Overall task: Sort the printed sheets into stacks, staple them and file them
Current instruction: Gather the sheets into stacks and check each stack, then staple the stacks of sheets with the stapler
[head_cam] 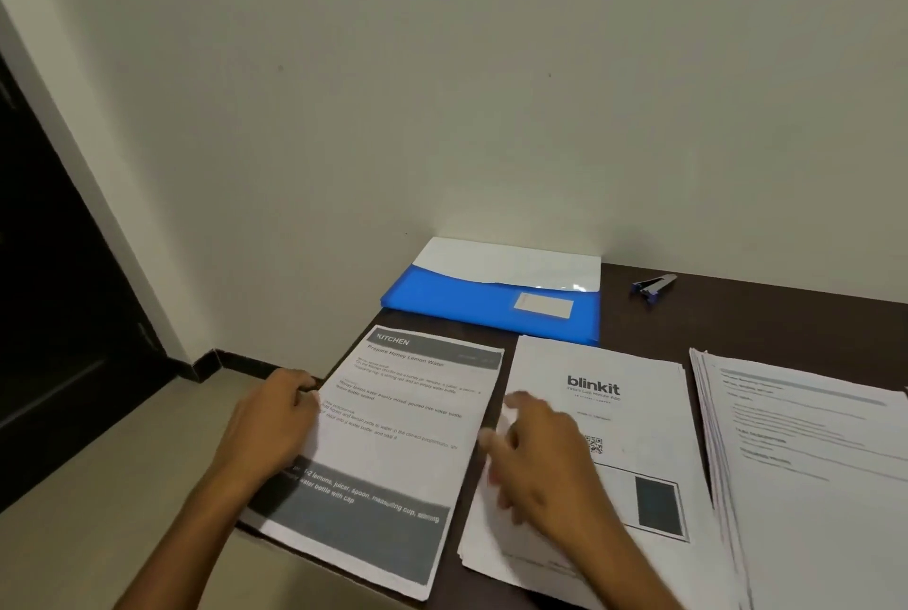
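Three stacks of printed sheets lie on the dark table (766, 314). The left stack (393, 452) has a "KITCHEN" heading on top; my left hand (272, 418) holds its left edge with curled fingers. The middle stack (634, 393) shows a "blinkit" logo; my right hand (535, 457) hovers over its left side, fingers spread and blurred. The right stack (810, 472) is a fanned pile of text pages. A blue and white file folder (471, 300) lies at the back against the wall. A small blue stapler (653, 286) sits to the folder's right.
The table's left edge runs just under the left stack, which overhangs it, with beige floor (123, 486) below. A dark door (54, 314) stands at the far left. A plain wall (491, 93) rises right behind the table.
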Available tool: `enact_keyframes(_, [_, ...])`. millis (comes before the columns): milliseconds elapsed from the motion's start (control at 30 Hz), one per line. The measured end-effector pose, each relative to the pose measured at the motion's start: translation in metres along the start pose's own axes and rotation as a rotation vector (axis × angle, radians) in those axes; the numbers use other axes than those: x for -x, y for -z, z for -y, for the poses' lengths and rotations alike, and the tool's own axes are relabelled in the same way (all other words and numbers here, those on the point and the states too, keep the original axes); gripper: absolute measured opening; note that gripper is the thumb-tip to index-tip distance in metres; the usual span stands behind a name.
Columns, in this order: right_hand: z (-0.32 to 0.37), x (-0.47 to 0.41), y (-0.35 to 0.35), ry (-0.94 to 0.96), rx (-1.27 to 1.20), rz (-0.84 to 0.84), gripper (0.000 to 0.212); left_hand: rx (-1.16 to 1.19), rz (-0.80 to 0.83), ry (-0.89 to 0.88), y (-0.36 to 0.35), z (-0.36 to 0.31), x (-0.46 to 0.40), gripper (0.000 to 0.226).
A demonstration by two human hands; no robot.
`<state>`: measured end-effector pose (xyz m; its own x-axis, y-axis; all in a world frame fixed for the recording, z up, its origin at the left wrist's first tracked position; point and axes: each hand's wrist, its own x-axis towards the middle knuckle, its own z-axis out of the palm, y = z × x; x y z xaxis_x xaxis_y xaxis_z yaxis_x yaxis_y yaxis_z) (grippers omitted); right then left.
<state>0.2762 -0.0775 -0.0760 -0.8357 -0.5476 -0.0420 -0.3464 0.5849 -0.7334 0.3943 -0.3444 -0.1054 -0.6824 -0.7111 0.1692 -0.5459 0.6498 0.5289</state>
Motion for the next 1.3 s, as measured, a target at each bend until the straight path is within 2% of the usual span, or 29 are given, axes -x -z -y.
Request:
enact_keyframes(67, [-0.015,-0.023,0.037,-0.012,0.000,-0.070,0.035,-0.020,-0.039,-0.015,0.002,-0.005,0.002,0.009])
enact_keyframes(200, [-0.060,-0.094,0.121,0.020,0.188,-0.350,0.029,-0.045,-0.023,-0.048,0.001,-0.005,-0.002,0.010])
enact_keyframes(267, [-0.084,-0.130,0.153,0.006,0.261,-0.402,0.028,-0.035,0.001,-0.069,-0.005,-0.007,-0.007,0.007])
enact_keyframes(400, [-0.120,-0.185,0.183,-0.032,0.395,-0.285,0.042,-0.021,-0.004,-0.065,-0.019,-0.023,-0.015,0.008])
enact_keyframes(567, [-0.154,-0.232,0.184,-0.075,0.492,-0.121,0.066,-0.005,-0.028,-0.056,-0.034,-0.036,-0.029,0.006])
enact_keyframes(700, [-0.193,-0.282,0.180,-0.086,0.537,-0.083,0.083,-0.047,-0.046,-0.051,-0.043,-0.033,-0.041,0.012])
enact_keyframes(800, [-0.221,-0.315,0.178,-0.082,0.551,-0.070,0.079,-0.063,-0.054,-0.024,-0.045,-0.032,-0.050,0.017])
enact_keyframes(933, [-0.191,-0.282,0.178,-0.073,0.549,-0.101,0.061,-0.089,-0.074,-0.009,-0.047,-0.034,-0.056,0.013])
enact_keyframes(1100, [-0.174,-0.254,0.177,-0.082,0.450,-0.143,0.061,-0.041,-0.050,0.081,-0.048,-0.042,-0.062,0.017])
enact_keyframes(1300, [-0.171,-0.230,0.175,-0.020,0.415,-0.190,0.056,0.187,0.042,0.249,-0.052,-0.047,-0.076,0.015])
